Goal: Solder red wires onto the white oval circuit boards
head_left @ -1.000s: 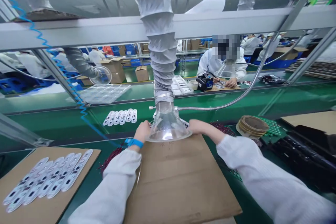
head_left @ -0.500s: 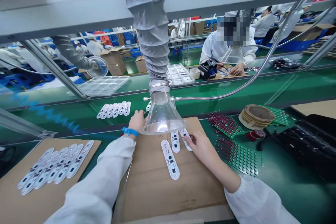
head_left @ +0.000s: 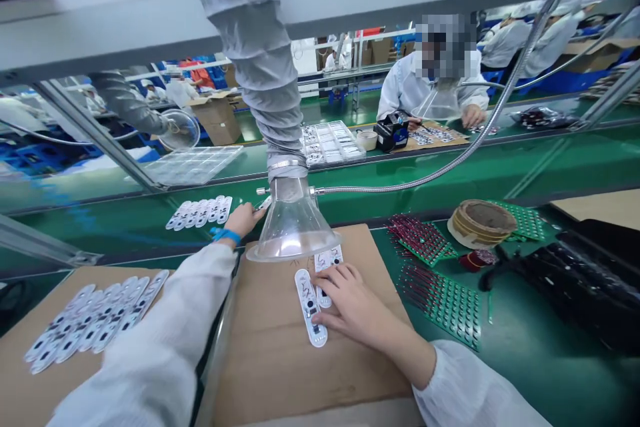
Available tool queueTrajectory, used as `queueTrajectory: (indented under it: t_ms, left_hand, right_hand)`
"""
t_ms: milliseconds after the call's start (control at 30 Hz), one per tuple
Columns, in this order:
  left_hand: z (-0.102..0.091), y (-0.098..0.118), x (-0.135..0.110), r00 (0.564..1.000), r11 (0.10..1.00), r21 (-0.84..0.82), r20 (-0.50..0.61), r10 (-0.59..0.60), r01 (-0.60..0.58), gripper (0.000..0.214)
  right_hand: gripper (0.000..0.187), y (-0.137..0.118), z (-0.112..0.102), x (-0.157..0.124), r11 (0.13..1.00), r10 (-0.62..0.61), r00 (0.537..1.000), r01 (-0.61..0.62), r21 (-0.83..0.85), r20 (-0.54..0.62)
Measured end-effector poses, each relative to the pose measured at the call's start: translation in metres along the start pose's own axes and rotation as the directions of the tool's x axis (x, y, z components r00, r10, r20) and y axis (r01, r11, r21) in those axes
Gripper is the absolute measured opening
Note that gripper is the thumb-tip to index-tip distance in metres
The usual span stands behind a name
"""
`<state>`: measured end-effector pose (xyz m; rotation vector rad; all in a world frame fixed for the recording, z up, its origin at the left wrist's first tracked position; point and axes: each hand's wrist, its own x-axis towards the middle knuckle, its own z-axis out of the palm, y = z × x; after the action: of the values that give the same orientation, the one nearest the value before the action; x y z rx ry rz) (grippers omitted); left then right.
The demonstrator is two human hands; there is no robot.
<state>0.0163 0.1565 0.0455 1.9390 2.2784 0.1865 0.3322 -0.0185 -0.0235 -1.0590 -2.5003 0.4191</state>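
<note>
My left hand [head_left: 241, 219] reaches to the far side, left of the clear fume hood [head_left: 295, 235], fingers closed on the end of a white strip circuit board [head_left: 265, 203] partly hidden by the hood. On the cardboard sheet [head_left: 270, 360], my right hand [head_left: 355, 303] lies over white rounded circuit boards, fingers apart. Its thumb touches the nearest circuit board [head_left: 307, 293], which lies tilted and bears black components. The fingers cover much of the circuit boards [head_left: 327, 257] just behind it.
Several like boards stand in a row [head_left: 199, 212] beyond my left hand; more lie on cardboard [head_left: 95, 320] at left. Green panels with red wires [head_left: 445, 300], a tape roll [head_left: 481, 223] and a black bag [head_left: 575, 280] lie right. A co-worker [head_left: 433, 87] sits opposite.
My right hand has left the rightmost board and moved nearer and left, onto the boards. The right board now sits against its neighbour. The view has shifted slightly.
</note>
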Motion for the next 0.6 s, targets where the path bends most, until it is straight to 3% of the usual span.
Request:
queueTrajectory:
  t_ms: [100, 133, 233, 333, 400, 467, 600]
  left_hand:
    - [0.008, -0.035, -0.060, 0.999, 1.000, 0.011, 0.045, -0.025, 0.025, 0.030]
    - [0.014, -0.045, -0.085, 0.998, 1.000, 0.008, 0.056, -0.027, 0.026, 0.028]
    - [0.036, -0.059, -0.160, 1.000, 0.995, -0.099, 0.011, 0.008, -0.007, 0.034]
    - [0.057, -0.045, -0.215, 0.997, 0.967, -0.256, 0.075, 0.024, -0.004, 0.032]
    - [0.065, -0.025, -0.232, 0.988, 0.946, -0.322, 0.136, 0.075, -0.027, 0.029]
    - [0.067, -0.005, -0.233, 0.974, 0.924, -0.371, 0.158, 0.161, -0.093, 0.026]
    - [0.060, 0.018, -0.202, 0.947, 0.892, -0.394, 0.136, 0.293, -0.219, 0.027]
  right_hand:
    - [0.103, -0.001, 0.005, -0.005, 0.997, -0.081, 0.997, 0.081, 0.007, 0.017]
    - [0.108, -0.001, 0.008, -0.007, 0.993, -0.121, 0.992, 0.121, 0.005, 0.018]
    - [0.086, -0.002, 0.014, -0.008, 0.984, -0.180, 0.983, 0.180, 0.008, 0.023]
    - [0.068, -0.007, 0.018, -0.006, 0.990, -0.140, 0.989, 0.140, 0.009, 0.041]
    - [0.068, -0.012, 0.020, -0.005, 0.996, -0.086, 0.996, 0.086, 0.006, 0.028]
    - [0.067, -0.017, 0.022, -0.004, 1.000, -0.014, 1.000, 0.014, 0.000, 0.001]
    - [0.068, -0.019, 0.018, -0.003, 0.997, 0.073, 0.996, -0.072, 0.015, -0.045]
